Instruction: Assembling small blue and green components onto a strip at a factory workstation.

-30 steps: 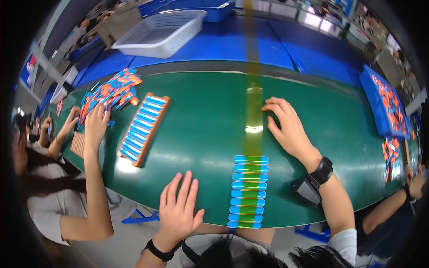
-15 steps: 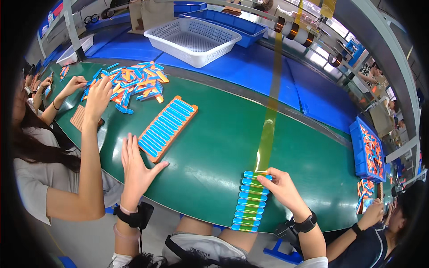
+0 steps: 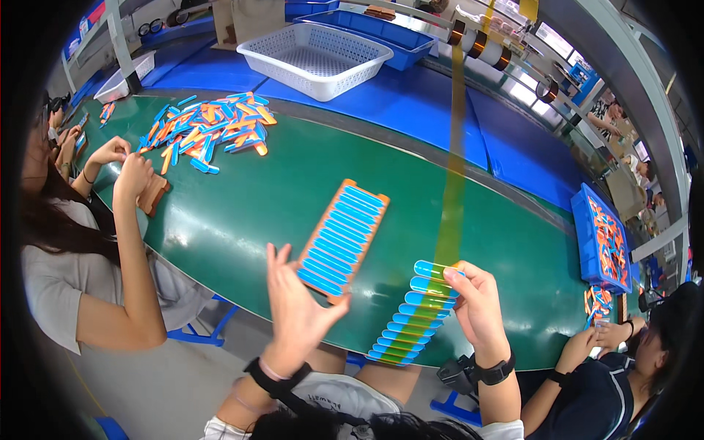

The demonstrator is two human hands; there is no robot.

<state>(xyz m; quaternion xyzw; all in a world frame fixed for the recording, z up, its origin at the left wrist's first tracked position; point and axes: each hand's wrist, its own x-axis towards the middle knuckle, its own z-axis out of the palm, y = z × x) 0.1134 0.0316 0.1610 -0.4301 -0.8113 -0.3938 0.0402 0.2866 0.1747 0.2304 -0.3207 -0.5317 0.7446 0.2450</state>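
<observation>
My left hand spans the near end of an orange-brown slotted tray, thumb by its near right corner and fingers along the left side. A row of slim blue pieces with rounded ends lies in the tray. Pinched between my right thumb and fingers is the upper end of a strip of blue pieces, joined by yellowish see-through tape. My right hand holds it near the table's front edge. From there the tape runs up to a roll on a rack.
A heap of blue and orange pieces lies at the far left, near a co-worker's hands. White and blue baskets stand behind the table. At right, a blue bin of orange pieces stands near another co-worker.
My left hand and the tray have moved right, closer to the taped strip. My right hand has shifted slightly right and lifted the strip's upper end. The left co-worker's hand has come down.
</observation>
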